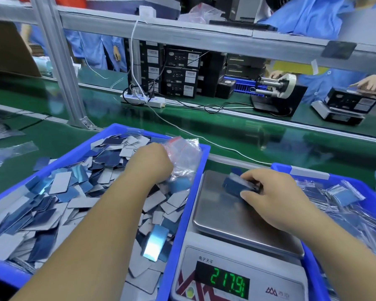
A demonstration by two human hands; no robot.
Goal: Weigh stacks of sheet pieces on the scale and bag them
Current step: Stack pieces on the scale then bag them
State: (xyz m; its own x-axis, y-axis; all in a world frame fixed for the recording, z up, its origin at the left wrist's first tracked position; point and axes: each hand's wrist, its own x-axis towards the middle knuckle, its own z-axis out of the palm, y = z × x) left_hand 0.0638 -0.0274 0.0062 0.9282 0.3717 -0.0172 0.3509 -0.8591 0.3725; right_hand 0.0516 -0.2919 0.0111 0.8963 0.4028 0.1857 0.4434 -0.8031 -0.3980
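A digital scale [206, 220] with a steel pan stands between two blue bins; its green display [227, 281] reads 217.9. My right hand [274, 194] grips a small stack of blue sheet pieces [233, 186] resting on the pan. My left hand [152, 161] reaches into the left blue bin [195, 192], which is full of loose blue and grey sheet pieces [59, 203]. That hand holds a clear plastic bag with a red strip [185, 155] at the bin's far right corner.
A second blue bin [300, 172] on the right holds several bagged stacks [339, 196]. Behind runs a green conveyor belt [248, 129] with a white cable, a power strip [143, 99], black boxes and another scale. People in blue coats work across the line. An aluminium post [61, 68] stands far left.
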